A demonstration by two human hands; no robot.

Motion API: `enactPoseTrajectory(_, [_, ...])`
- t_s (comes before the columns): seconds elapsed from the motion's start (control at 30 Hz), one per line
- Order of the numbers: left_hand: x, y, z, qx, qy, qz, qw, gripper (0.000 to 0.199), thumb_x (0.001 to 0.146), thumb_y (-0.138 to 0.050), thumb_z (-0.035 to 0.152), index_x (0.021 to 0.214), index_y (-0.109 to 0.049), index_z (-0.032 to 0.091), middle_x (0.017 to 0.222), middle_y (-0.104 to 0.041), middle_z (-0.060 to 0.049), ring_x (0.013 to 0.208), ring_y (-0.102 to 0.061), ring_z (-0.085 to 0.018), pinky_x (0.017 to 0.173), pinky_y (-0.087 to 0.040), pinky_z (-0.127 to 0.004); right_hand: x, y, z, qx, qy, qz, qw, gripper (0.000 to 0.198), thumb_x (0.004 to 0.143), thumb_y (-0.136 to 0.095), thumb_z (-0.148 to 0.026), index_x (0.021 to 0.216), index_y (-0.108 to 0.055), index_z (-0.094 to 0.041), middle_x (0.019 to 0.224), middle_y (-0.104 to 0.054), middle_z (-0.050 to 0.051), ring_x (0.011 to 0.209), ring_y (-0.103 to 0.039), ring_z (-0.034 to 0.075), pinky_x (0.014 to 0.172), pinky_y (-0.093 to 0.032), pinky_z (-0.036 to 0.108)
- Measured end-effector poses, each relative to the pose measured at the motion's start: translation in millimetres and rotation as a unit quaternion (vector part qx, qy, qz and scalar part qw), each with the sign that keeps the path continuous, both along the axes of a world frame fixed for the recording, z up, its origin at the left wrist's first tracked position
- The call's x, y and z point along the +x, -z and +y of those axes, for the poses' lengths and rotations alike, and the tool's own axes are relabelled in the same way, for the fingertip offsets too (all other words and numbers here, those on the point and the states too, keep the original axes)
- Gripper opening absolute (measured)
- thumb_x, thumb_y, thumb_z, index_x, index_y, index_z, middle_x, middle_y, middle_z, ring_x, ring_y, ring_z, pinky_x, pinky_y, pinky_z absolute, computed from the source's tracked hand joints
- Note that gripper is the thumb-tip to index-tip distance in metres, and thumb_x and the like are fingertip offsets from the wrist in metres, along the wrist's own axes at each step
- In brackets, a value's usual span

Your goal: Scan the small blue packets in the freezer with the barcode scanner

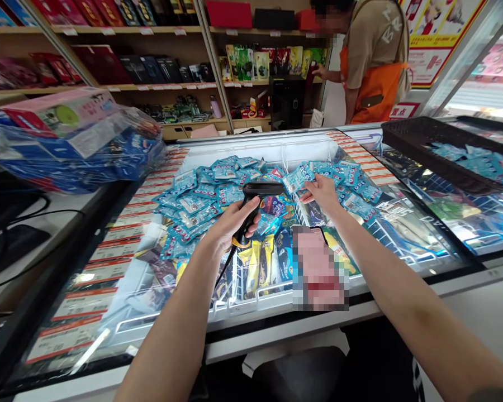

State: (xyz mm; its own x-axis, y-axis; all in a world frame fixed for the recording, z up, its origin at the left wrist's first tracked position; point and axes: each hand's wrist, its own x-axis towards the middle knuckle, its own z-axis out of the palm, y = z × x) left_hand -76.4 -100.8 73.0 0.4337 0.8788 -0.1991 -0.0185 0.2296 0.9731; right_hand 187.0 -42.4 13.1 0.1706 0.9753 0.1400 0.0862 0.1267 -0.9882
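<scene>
My left hand (237, 223) is wrapped round the handle of a black barcode scanner (262, 188), whose head points to the right. A cable trails down from its grip. In my right hand (322, 194) a blue packet (298, 177) is pinched by its edge, just right of the scanner's head. Blue packets (197, 204) lie heaped on the freezer's glass top to the left, and another pile (354, 187) spreads to the right. Below my right hand a phone (318, 268) rests on the glass, its screen blurred out.
Through the freezer glass, wire baskets and yellow ice cream wrappers (257, 265) show. A dark basket (448, 153) with blue packets stands at the right. Plastic-wrapped boxes (79, 142) are stacked at the left. Behind the freezer, a person in an orange apron (375, 92) stands near the shelves.
</scene>
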Motion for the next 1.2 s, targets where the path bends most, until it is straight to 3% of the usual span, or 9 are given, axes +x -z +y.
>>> enactPoseTrajectory(0.33, [1, 0.1, 1, 0.008, 0.011, 0.014, 1.0, 0.042, 0.08, -0.064, 0.054, 0.075, -0.045, 0.018, 0.065, -0.051, 0.0, 0.045, -0.045, -0.006, 0.037, -0.031, -0.019, -2, -3, -4, 0.007, -0.008, -0.002, 1.0, 0.022, 0.083, -0.064, -0.034, 0.089, -0.049, -0.019, 0.076, -0.069, 0.005, 0.05, -0.067, 0.019, 0.044, -0.057, 0.033])
enactPoseTrajectory(0.5, [0, -0.5, 0, 0.012, 0.012, 0.005, 1.0, 0.041, 0.081, -0.064, 0.055, 0.077, -0.048, 0.017, 0.065, -0.051, 0.0, 0.045, -0.045, -0.006, 0.038, -0.032, -0.019, -2, -2, -3, -0.006, -0.002, -0.011, 1.0, 0.029, 0.084, -0.063, -0.038, 0.103, -0.05, -0.019, 0.081, -0.071, 0.006, 0.053, -0.068, 0.02, 0.048, -0.059, 0.036])
enactPoseTrajectory(0.67, [-6, 2.5, 7, 0.009, -0.037, -0.033, 0.999, 0.041, 0.08, -0.064, 0.056, 0.086, -0.053, 0.017, 0.064, -0.051, 0.001, 0.045, -0.045, -0.007, 0.038, -0.033, -0.019, 5, -7, -4, -0.012, 0.053, -0.114, 0.992, 0.039, 0.088, -0.053, -0.041, 0.118, -0.052, -0.016, 0.081, -0.072, 0.01, 0.056, -0.069, 0.025, 0.052, -0.058, 0.041])
enactPoseTrajectory(0.77, [-15, 4.2, 14, 0.011, -0.102, -0.054, 0.993, 0.043, 0.078, -0.065, 0.058, 0.088, -0.054, 0.017, 0.064, -0.051, 0.002, 0.044, -0.044, -0.006, 0.037, -0.031, -0.018, 15, -13, -5, -0.014, 0.131, -0.247, 0.96, 0.048, 0.09, -0.044, -0.035, 0.13, -0.048, -0.009, 0.073, -0.072, 0.012, 0.067, -0.07, 0.029, 0.067, -0.057, 0.044])
enactPoseTrajectory(0.9, [-27, 4.4, 23, 0.025, -0.187, -0.067, 0.98, 0.045, 0.076, -0.067, 0.058, 0.093, -0.055, 0.017, 0.062, -0.05, 0.003, 0.043, -0.044, -0.006, 0.036, -0.032, -0.018, 31, -17, -5, -0.007, 0.225, -0.404, 0.886, 0.053, 0.091, -0.036, -0.026, 0.137, -0.044, 0.0, 0.077, -0.072, 0.016, 0.093, -0.068, 0.033, 0.087, -0.049, 0.045])
enactPoseTrajectory(1.1, [-36, 3.1, 27, 0.026, -0.224, -0.066, 0.972, 0.046, 0.074, -0.07, 0.056, 0.091, -0.054, 0.017, 0.06, -0.051, 0.003, 0.042, -0.044, -0.006, 0.036, -0.032, -0.018, 33, -25, -14, -0.056, 0.274, -0.52, 0.807, 0.057, 0.097, -0.027, -0.035, 0.147, -0.032, -0.006, 0.103, -0.066, 0.022, 0.093, -0.064, 0.034, 0.08, -0.045, 0.045])
enactPoseTrajectory(1.2, [-35, 2.6, 26, 0.03, -0.223, -0.054, 0.973, 0.045, 0.073, -0.07, 0.056, 0.09, -0.055, 0.018, 0.06, -0.05, 0.003, 0.042, -0.045, -0.007, 0.035, -0.033, -0.018, 25, -29, -21, -0.028, 0.255, -0.563, 0.786, 0.061, 0.098, -0.028, -0.048, 0.145, -0.037, -0.01, 0.115, -0.059, 0.023, 0.098, -0.06, 0.034, 0.082, -0.044, 0.044])
